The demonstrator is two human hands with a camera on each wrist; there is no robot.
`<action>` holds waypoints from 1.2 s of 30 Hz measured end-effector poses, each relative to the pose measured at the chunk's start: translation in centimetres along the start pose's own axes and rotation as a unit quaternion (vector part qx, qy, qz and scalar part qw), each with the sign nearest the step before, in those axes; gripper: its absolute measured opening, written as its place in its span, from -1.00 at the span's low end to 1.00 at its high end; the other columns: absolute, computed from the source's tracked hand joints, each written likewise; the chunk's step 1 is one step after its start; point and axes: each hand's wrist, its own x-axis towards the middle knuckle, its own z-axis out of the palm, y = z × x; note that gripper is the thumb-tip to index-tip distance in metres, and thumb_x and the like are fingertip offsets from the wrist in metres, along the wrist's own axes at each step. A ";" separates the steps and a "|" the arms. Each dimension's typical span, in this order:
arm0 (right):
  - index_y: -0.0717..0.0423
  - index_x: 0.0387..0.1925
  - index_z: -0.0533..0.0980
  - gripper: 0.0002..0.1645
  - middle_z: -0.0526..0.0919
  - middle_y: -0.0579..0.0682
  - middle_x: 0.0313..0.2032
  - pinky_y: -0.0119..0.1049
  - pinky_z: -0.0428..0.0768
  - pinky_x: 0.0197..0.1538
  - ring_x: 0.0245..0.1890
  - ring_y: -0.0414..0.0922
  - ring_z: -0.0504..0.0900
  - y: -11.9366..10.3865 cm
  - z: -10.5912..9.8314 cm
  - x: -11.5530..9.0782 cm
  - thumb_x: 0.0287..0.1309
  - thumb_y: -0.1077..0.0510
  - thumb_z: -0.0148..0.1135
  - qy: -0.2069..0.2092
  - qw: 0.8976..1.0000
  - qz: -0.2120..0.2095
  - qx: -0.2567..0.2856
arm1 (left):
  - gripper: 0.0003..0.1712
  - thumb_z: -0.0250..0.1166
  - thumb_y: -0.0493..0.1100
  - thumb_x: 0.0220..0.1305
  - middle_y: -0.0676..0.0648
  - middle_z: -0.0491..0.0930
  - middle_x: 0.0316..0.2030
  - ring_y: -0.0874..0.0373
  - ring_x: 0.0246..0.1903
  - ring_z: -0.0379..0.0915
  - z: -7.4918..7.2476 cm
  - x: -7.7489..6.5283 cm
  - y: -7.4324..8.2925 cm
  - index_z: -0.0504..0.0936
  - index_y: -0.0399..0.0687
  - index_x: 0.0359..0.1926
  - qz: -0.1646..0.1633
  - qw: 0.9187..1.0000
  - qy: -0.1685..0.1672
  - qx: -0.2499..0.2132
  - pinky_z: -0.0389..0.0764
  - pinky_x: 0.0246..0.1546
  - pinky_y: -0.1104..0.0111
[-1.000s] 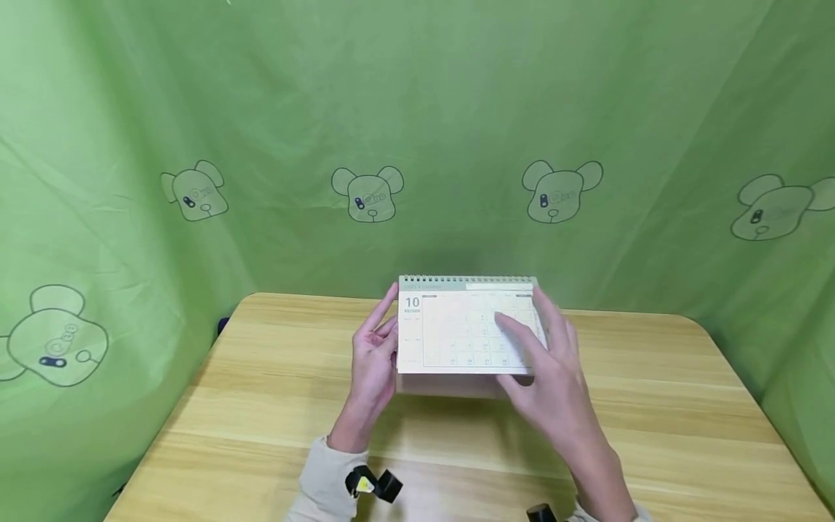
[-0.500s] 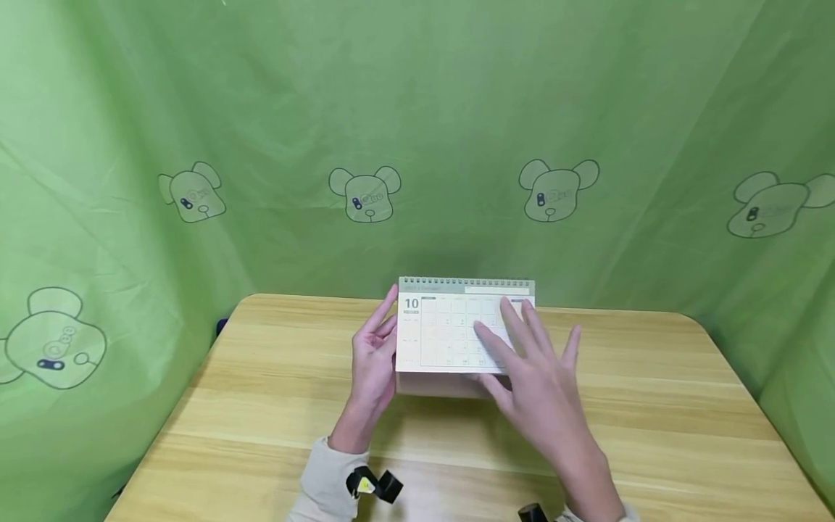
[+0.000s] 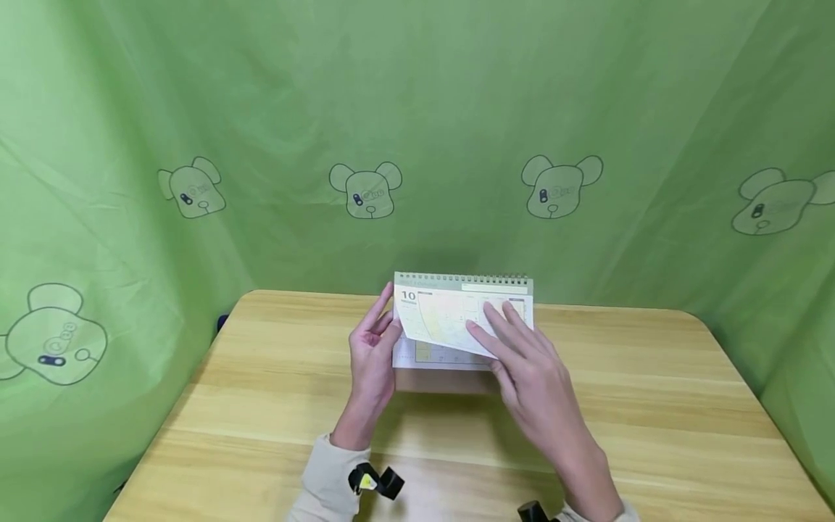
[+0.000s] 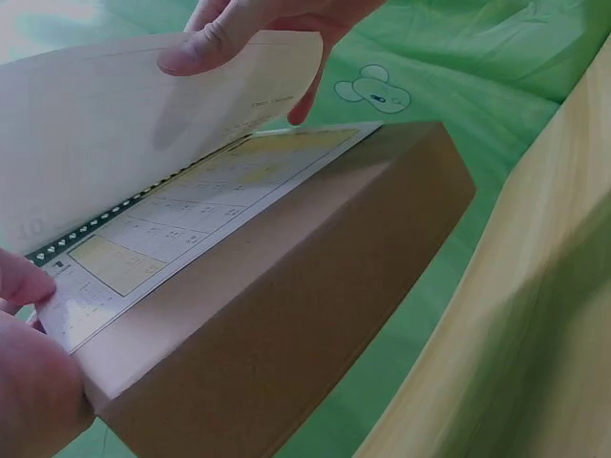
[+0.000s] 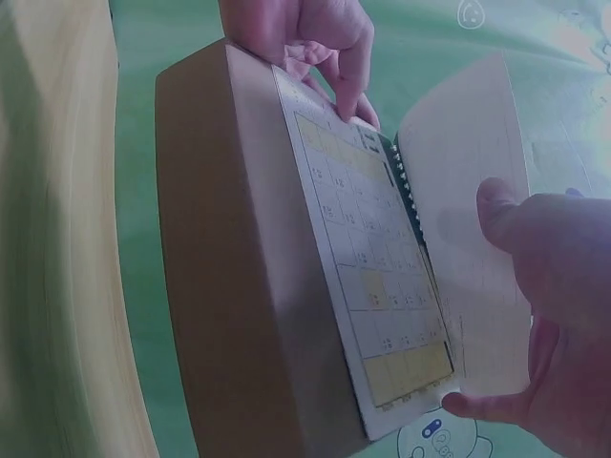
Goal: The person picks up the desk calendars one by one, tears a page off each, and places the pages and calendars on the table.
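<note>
A spiral-bound desk calendar on a brown cardboard stand is between my hands, its rings along the top edge. My left hand grips its left side. My right hand pinches the top page, marked 10, near the lower right corner. Fingers lie on the printed face, and the thumb presses the back of the sheet. The lifted page curls up from the bottom, baring a page with yellow blocks beneath. In the head view the right thumb is mostly hidden.
A light wood table spreads under the hands. Behind it and at both sides hangs a green curtain with printed bear heads. Black camera mounts sit at the wrists, over pale sleeves.
The right hand slid left across the page, then took hold of its lower edge. The page marked 10, flat before, is now lifted and bent upward. The left hand stayed in place.
</note>
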 end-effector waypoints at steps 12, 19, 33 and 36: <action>-0.09 0.37 0.52 -0.25 0.42 -0.02 0.44 0.53 -0.06 0.45 0.45 0.11 0.35 -0.4 0.0 0.2 0.15 0.41 0.32 -0.001 1.000 -0.015 0.001 | -0.29 0.14 -0.58 0.31 -0.32 0.64 0.12 0.01 -0.04 0.72 -0.2 0.1 0.6 0.42 -0.12 0.44 -0.024 1.000 -0.003 -0.010 0.77 -0.10 0.26; -0.02 0.35 0.51 -0.21 0.46 0.17 0.39 0.57 -0.42 0.39 0.40 0.21 0.39 -1.2 0.7 0.1 0.02 0.14 0.50 0.013 0.995 -0.031 -0.091 | -0.31 0.17 -0.57 0.32 -0.32 0.63 0.14 0.03 -0.07 0.73 0.3 -0.1 0.4 0.44 -0.12 0.43 -0.029 0.999 0.011 -0.034 0.79 -0.20 0.30; 0.04 0.34 0.49 -0.23 0.34 0.21 0.46 0.65 0.00 0.35 0.43 0.25 0.33 -3.5 3.3 1.0 0.10 -0.08 0.39 0.037 0.995 -0.076 -0.045 | -0.36 0.14 -0.54 0.36 -0.32 0.62 0.16 -0.03 0.00 0.70 0.7 -0.5 0.1 0.46 -0.13 0.41 -0.022 1.000 0.009 -0.011 0.77 -0.10 0.23; 0.06 0.31 0.50 -0.28 0.36 0.22 0.44 0.64 0.05 0.34 0.42 0.26 0.34 -4.0 3.9 1.4 0.09 -0.02 0.37 0.038 0.995 -0.088 -0.041 | -0.36 0.12 -0.55 0.37 -0.33 0.61 0.17 -0.04 0.02 0.69 0.7 -0.5 0.1 0.46 -0.13 0.42 -0.020 1.000 0.011 -0.012 0.77 -0.09 0.21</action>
